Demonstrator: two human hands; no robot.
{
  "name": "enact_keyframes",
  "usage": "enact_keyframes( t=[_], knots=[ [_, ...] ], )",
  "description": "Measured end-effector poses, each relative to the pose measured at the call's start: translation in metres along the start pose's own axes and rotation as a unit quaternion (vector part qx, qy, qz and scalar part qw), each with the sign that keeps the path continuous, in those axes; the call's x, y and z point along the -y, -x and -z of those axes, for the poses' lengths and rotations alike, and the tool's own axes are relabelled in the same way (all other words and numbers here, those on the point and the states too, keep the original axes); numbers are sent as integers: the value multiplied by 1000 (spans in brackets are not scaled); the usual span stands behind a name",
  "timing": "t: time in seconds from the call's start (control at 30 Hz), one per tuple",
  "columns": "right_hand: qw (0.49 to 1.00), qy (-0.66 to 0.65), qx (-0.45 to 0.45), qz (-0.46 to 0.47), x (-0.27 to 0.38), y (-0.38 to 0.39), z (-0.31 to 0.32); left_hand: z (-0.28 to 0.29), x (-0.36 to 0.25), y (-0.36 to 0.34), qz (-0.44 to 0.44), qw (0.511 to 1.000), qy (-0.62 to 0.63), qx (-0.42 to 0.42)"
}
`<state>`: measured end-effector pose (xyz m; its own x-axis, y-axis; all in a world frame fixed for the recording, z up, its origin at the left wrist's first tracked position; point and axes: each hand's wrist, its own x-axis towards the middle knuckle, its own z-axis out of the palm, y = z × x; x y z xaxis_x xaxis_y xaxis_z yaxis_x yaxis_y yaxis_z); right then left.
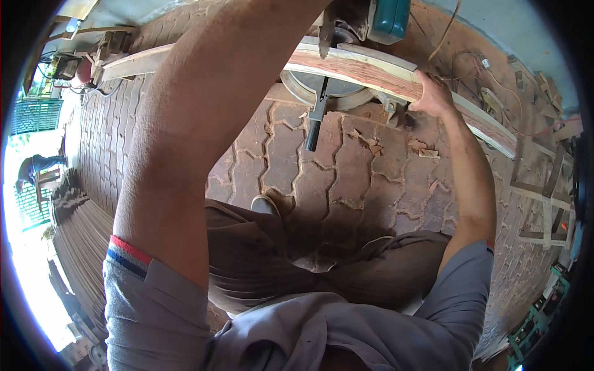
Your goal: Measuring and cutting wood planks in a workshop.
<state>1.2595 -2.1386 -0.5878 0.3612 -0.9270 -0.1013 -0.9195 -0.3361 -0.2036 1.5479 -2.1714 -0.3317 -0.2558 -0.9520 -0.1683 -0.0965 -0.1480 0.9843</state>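
My left forearm stretches up past the top edge, with its hand out of view near the saw's teal housing [387, 18]. The saw blade [324, 38] stands at a pale, reddish-streaked plank [352, 73], which lies across the round metal saw base [297, 86]. A thinner strip [377, 52] runs along the plank's back side. My right hand [436, 93] is closed around the plank to the right of the base. A black handle [312, 133] sticks out toward me from the base.
Paving blocks [291, 154] form the floor under my bent legs. Wooden frames [544, 198] lean at right, beside loose cables [501, 86]. Stacked long strips [83, 247] lie at left. A bent-over person [40, 167] is beyond them, near green grating [34, 114].
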Motion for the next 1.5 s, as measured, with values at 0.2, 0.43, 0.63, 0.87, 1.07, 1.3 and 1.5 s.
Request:
enact_keyframes(
  t=[0.2,0.43,0.63,0.87,1.07,1.3,1.5],
  knots=[
    [998,-24,48,-38,9,-10,0,16,-20,-3,73,991,-90,65],
    [1000,-12,13,-14,-5,-4,-5,2,-25,-16,52,995,-79,-31],
    [1000,-21,2,6,5,-3,0,2,-27,-19,31,997,-58,-38],
    [999,19,28,-7,2,-3,-6,2,-17,-19,32,997,-38,-52],
    [999,22,24,-5,-1,-3,-7,4,-22,-30,27,999,-15,-25],
    [1000,19,11,2,-5,-2,-9,5,-51,-46,190,978,-34,-79],
    [1000,20,6,-3,0,-1,-9,11,-31,-52,30,999,-26,-36]
  ],
)
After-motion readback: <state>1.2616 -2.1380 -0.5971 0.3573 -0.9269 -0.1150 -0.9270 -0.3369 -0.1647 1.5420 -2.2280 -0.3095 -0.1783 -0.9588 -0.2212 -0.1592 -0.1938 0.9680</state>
